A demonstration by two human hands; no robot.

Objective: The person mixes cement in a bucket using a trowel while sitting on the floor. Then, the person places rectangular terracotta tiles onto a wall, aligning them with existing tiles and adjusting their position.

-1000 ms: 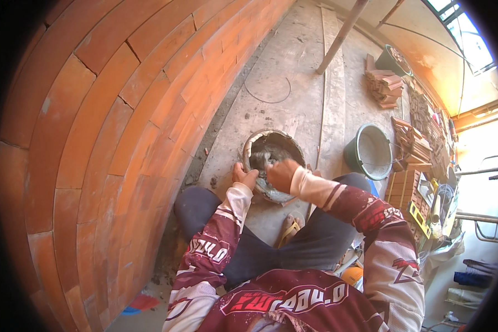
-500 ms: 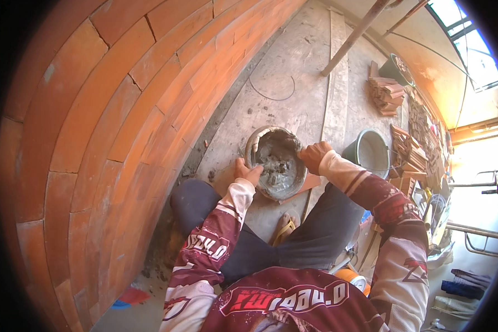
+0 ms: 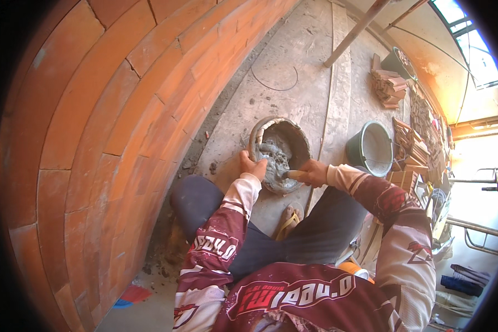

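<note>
Between my bent knees stands a round mortar bucket (image 3: 301,145) with a ragged, crusted rim. Wet grey mortar (image 3: 271,157) lies in its lower part, with lumps on the surface. My left hand (image 3: 253,165) is closed on the bucket's left rim, thumb over the edge. At the lower right rim, my right hand (image 3: 315,174) grips the pale handle of a trowel (image 3: 296,175). The trowel's working end is down in the mortar, so its blade is mostly hidden.
An orange brick wall (image 3: 110,110) rises close on my left. To the right are a green bucket (image 3: 371,148), stacked bricks or tiles (image 3: 409,145) and another bucket (image 3: 397,63). A slanting pole (image 3: 354,36) meets the floor ahead. My sandalled foot (image 3: 289,218) is just below the mortar bucket.
My right hand has come down from the bucket's upper right rim, and the trowel handle now shows, pointing into the mortar. My left hand keeps its hold on the rim.
</note>
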